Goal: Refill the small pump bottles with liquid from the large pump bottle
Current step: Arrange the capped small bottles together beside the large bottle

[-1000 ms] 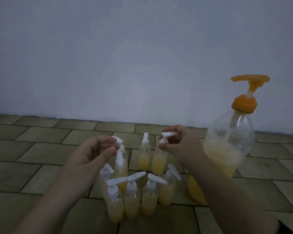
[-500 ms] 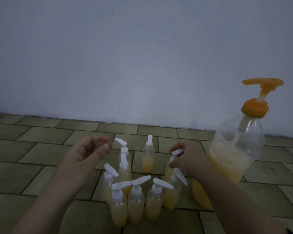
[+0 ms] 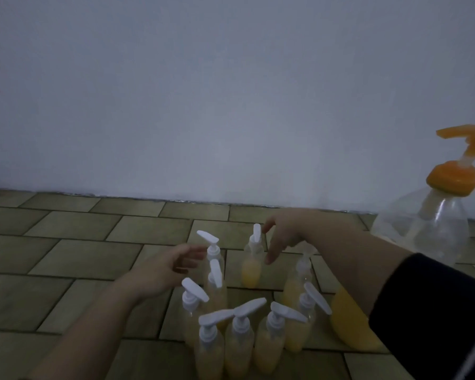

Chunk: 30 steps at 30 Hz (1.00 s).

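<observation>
Head view: tiled floor (image 3: 66,259), pale wall (image 3: 203,91); both hands' grips loose, empty.

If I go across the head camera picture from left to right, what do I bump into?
Left hand → small pump bottle with the least liquid → right hand → large pump bottle with its orange pump.

Small pump bottles (image 3: 239,335) cluster on the floor (image 3: 66,242), large pump bottle (image 3: 433,231) right.
</observation>
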Each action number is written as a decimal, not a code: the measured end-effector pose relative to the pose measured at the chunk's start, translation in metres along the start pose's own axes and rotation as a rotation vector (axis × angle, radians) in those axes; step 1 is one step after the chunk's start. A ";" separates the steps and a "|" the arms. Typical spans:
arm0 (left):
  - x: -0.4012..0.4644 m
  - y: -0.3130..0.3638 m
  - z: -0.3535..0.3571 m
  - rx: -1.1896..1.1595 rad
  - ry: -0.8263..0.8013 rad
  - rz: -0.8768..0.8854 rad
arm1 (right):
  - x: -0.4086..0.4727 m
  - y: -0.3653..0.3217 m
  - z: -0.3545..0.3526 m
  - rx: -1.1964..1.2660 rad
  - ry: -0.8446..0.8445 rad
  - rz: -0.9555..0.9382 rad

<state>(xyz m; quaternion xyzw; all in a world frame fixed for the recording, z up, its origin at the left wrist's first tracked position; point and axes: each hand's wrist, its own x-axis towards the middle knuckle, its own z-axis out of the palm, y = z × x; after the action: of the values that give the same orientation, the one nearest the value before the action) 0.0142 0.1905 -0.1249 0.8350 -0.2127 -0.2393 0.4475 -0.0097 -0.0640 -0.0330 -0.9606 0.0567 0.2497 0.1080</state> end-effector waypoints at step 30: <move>0.078 -0.010 -0.004 -0.003 0.166 0.068 | 0.090 -0.032 0.010 -0.060 0.095 -0.290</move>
<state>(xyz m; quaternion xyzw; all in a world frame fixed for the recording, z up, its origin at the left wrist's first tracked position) 0.0794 0.1536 -0.1477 0.8437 -0.2025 -0.1542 0.4726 0.0687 -0.0354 -0.0797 -0.9722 -0.0853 0.1873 0.1114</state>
